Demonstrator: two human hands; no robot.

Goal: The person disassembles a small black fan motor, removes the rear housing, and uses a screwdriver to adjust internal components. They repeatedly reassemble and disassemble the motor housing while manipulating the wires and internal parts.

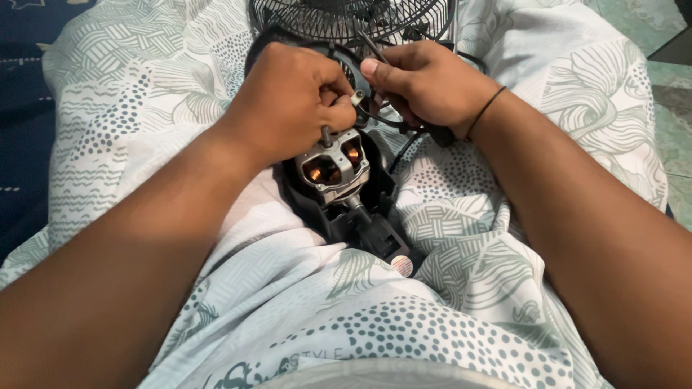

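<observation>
Gripping a small tool in a closed fist, the left hand presses down on the motor, which lies on the patterned sheet. The right hand pinches black wires beside it, below the fan grille.

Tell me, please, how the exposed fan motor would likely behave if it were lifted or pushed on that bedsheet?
The fan motor shows a metal frame and copper windings, so it is probably stiff and heavy for its size. It sits in a black housing joined to the wire fan guard, so it would likely drag both along. The rumpled patterned bedsheet under it probably lets it tilt rather than slide.
</observation>
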